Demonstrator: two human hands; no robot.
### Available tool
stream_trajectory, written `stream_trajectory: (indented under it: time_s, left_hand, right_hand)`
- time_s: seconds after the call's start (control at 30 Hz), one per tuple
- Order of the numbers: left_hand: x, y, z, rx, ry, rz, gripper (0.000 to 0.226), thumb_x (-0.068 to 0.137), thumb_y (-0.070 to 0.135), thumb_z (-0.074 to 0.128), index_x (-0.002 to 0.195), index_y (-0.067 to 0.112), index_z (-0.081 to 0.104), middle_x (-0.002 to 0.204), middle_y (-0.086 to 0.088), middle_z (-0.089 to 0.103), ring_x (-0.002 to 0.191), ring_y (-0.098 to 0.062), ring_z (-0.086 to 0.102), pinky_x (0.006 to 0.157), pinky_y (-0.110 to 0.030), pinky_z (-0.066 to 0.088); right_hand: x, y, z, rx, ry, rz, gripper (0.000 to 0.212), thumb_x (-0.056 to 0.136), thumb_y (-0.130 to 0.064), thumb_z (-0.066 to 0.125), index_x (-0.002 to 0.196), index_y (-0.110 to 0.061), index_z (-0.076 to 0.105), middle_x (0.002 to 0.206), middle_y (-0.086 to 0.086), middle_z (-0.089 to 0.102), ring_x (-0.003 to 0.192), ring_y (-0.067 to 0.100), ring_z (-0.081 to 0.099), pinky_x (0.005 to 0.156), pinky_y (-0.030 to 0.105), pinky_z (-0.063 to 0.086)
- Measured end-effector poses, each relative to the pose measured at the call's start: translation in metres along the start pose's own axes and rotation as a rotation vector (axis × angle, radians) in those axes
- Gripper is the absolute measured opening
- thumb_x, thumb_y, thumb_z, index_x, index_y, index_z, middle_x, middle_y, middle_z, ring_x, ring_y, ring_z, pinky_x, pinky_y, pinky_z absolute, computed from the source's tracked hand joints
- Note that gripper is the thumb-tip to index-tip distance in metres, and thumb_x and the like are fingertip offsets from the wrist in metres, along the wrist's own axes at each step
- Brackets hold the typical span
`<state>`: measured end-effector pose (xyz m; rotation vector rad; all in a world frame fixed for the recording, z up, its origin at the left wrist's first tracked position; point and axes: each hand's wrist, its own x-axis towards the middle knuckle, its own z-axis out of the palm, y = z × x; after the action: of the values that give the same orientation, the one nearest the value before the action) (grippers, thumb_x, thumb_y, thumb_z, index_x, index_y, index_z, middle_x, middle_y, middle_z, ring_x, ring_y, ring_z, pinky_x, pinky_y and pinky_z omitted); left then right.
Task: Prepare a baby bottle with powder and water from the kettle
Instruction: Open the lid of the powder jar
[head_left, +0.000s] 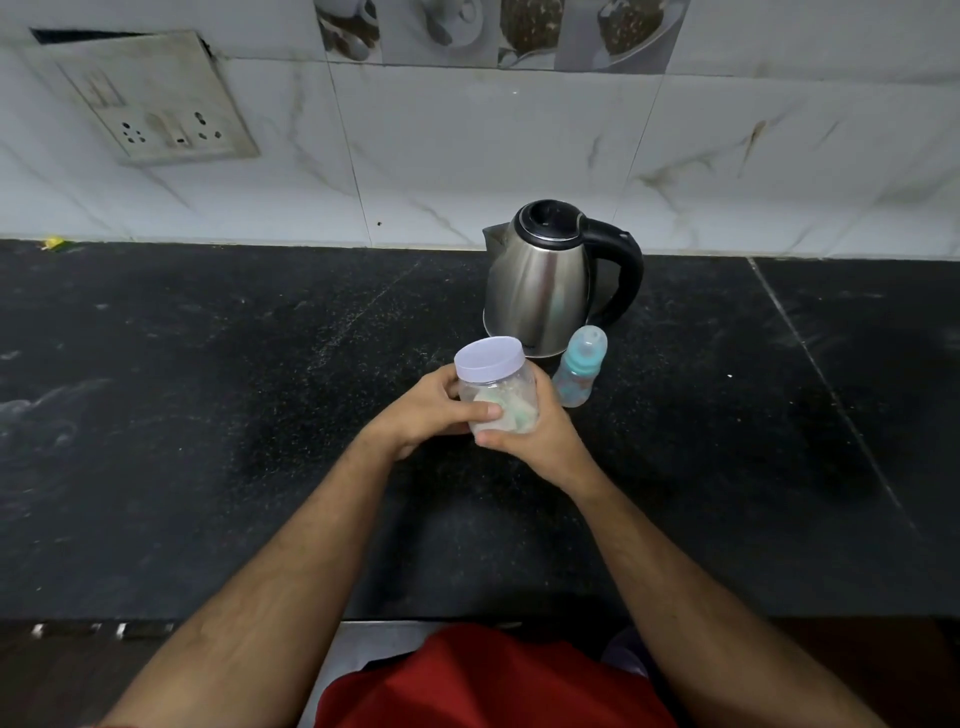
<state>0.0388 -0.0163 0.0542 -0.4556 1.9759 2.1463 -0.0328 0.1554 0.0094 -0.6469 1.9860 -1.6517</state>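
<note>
A clear plastic powder jar (498, 387) with a pale lilac lid is held just above the black counter, lid on. My left hand (436, 410) wraps its left side with the thumb across the front. My right hand (540, 441) cups it from below and the right. White powder and a greenish scoop show through the jar wall. A small baby bottle (577, 376) with a teal collar and clear cap stands upright just right of the jar. Behind both stands a steel kettle (545, 280) with its black lid shut and its handle pointing right.
The black stone counter (208, 415) stretches wide left and right, with a seam (821, 364) at the right. A marble-tiled wall rises behind the kettle, with a socket plate (161, 104) at the upper left. The counter's front edge (467, 621) lies near my body.
</note>
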Motion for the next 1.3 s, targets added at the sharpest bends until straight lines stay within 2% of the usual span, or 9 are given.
stream_trajectory:
  time_s: [0.1,0.2,0.3,0.5,0.6,0.7,0.83,1.03,1.3]
  left_hand:
    - [-0.006,0.009,0.004,0.049,-0.045,0.0,0.056,0.086,0.028,0.074,0.136,0.016,0.054,0.123,-0.002,0.072,0.115,-0.016,0.068,0.09,-0.029,0.057]
    - [-0.009,0.02,0.005,0.145,0.038,0.078,0.076,0.079,0.048,0.066,0.144,0.015,0.047,0.138,-0.003,0.062,0.125,-0.013,0.06,0.109,-0.032,0.045]
    - [-0.011,0.038,0.005,0.097,0.072,0.189,0.08,0.084,0.043,0.065,0.152,0.013,0.036,0.145,-0.008,0.055,0.129,-0.015,0.056,0.111,-0.033,0.043]
    - [-0.015,0.07,0.008,0.14,-0.145,0.201,0.055,0.088,0.03,0.07,0.138,0.017,0.053,0.117,-0.009,0.071,0.103,-0.018,0.07,0.09,-0.031,0.056]
    - [-0.015,0.076,0.018,0.1,-0.105,0.22,0.05,0.081,0.022,0.077,0.128,0.02,0.059,0.105,-0.008,0.074,0.094,-0.018,0.072,0.085,-0.031,0.057]
    - [-0.014,0.077,0.025,0.073,-0.073,0.233,0.043,0.076,0.019,0.074,0.117,0.021,0.061,0.097,-0.008,0.076,0.088,-0.017,0.072,0.082,-0.031,0.057]
    - [-0.019,0.08,0.027,0.065,-0.09,0.246,0.039,0.074,0.014,0.076,0.107,0.016,0.057,0.095,-0.008,0.077,0.085,-0.019,0.072,0.08,-0.034,0.058]
    - [-0.031,0.081,0.031,0.088,-0.032,0.317,0.032,0.075,0.011,0.073,0.091,0.015,0.046,0.089,-0.007,0.077,0.077,-0.016,0.071,0.069,-0.028,0.056]
    - [-0.042,0.083,0.034,0.125,-0.004,0.333,0.043,0.068,0.021,0.077,0.089,0.018,0.04,0.09,-0.006,0.078,0.076,-0.013,0.071,0.067,-0.026,0.055]
  right_hand:
    - [-0.006,-0.007,0.003,0.018,0.073,-0.019,0.102,0.056,-0.035,0.093,0.142,-0.028,0.039,0.134,-0.011,0.059,0.122,0.007,0.059,0.102,0.038,0.051]
    - [-0.014,-0.018,0.003,0.062,0.071,0.003,0.097,0.057,-0.035,0.091,0.14,-0.023,0.041,0.132,-0.005,0.06,0.12,0.01,0.06,0.103,0.042,0.05]
    - [-0.028,-0.032,0.002,0.138,-0.028,0.043,0.088,0.06,-0.036,0.088,0.136,-0.026,0.045,0.129,-0.003,0.064,0.118,0.011,0.062,0.097,0.034,0.05]
    - [-0.051,-0.062,-0.003,0.47,-0.226,0.188,0.082,0.066,-0.056,0.084,0.135,-0.024,0.052,0.128,0.018,0.06,0.105,0.033,0.065,0.06,0.038,0.058]
    - [-0.055,-0.072,-0.002,0.531,-0.234,0.236,0.079,0.062,-0.059,0.085,0.13,-0.03,0.056,0.128,0.01,0.064,0.109,0.033,0.067,0.067,0.046,0.062]
    - [-0.056,-0.079,0.006,0.51,-0.164,0.168,0.06,0.07,-0.042,0.084,0.125,-0.029,0.062,0.126,0.009,0.067,0.115,0.033,0.065,0.079,0.053,0.059]
    - [-0.06,-0.084,0.014,0.459,-0.048,0.063,0.058,0.071,-0.027,0.077,0.126,-0.017,0.061,0.123,0.012,0.069,0.118,0.029,0.064,0.102,0.045,0.05]
    - [-0.066,-0.088,0.02,0.416,0.028,0.027,0.055,0.073,-0.014,0.074,0.126,-0.011,0.059,0.119,0.012,0.07,0.113,0.026,0.067,0.098,0.038,0.053]
    - [-0.07,-0.087,0.025,0.381,0.086,-0.003,0.056,0.072,-0.012,0.073,0.126,-0.008,0.058,0.115,0.013,0.071,0.109,0.026,0.068,0.095,0.038,0.055]
